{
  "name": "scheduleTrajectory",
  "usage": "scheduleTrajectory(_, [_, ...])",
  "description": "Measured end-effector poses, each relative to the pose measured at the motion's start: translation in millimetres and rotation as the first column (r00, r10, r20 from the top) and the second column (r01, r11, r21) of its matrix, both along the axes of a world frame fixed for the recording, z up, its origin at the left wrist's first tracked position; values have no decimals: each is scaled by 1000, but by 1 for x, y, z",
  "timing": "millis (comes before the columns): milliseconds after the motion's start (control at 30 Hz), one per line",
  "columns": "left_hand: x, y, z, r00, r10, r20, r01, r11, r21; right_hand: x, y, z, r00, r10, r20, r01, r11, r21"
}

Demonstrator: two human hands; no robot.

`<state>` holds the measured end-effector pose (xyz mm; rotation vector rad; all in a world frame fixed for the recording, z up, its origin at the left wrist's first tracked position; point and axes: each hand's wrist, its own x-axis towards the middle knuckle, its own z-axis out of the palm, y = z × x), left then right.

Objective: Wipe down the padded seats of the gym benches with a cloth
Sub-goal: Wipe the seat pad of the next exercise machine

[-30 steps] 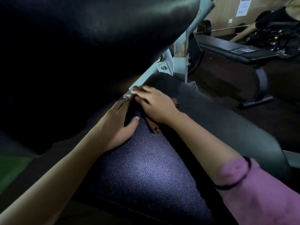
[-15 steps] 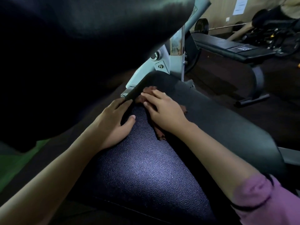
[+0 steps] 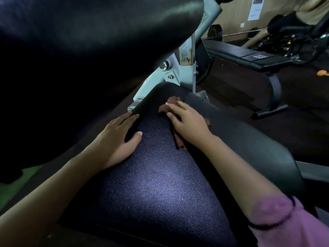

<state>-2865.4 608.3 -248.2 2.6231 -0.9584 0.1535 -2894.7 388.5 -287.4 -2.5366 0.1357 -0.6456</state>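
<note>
A black padded seat (image 3: pixel 156 184) fills the lower middle of the view, narrowing toward its far end. A reddish-brown cloth (image 3: pixel 179 143) lies on the seat's far part, mostly covered. My right hand (image 3: pixel 187 123) presses flat on the cloth with straight fingers pointing to the far left. My left hand (image 3: pixel 115 139) rests on the seat's left edge, fingers over the side and thumb on top. The tilted black backrest pad (image 3: pixel 80 41) looms over the upper left.
A pale blue metal frame (image 3: pixel 185 70) joins backrest and seat just beyond my hands. A second black flat bench (image 3: pixel 249 56) stands at the right rear on a dark floor. A barbell with a plate (image 3: pixel 215 32) and more gym gear stand near the back wall.
My right hand has slid with the cloth from the seat's far left corner toward the right. My left hand has stayed on the left edge.
</note>
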Motion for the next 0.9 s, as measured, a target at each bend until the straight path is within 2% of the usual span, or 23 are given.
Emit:
scheduleTrajectory(167, [11,-18,18,996,-63,-56,69,991,113,-14,2,-14,980,110,166,-130,985,114])
scheduleTrajectory(233, [17,-35,20,996,-87,-18,88,988,123,-4,-2,-13,975,72,212,-108,980,167])
scheduleTrajectory(400, [46,-75,16,994,-95,58,89,991,102,32,-22,-2,969,-16,248,-31,982,185])
scheduleTrajectory(467, [57,-84,15,994,-88,62,80,989,121,47,-27,2,983,19,183,-49,986,161])
scheduleTrajectory(600, [67,-90,8,998,-47,34,42,991,130,65,-32,5,993,100,-66,-101,995,-14])
scheduleTrajectory(900, [69,-94,3,998,-33,46,25,989,148,99,-51,12,986,165,-32,-166,986,-7])
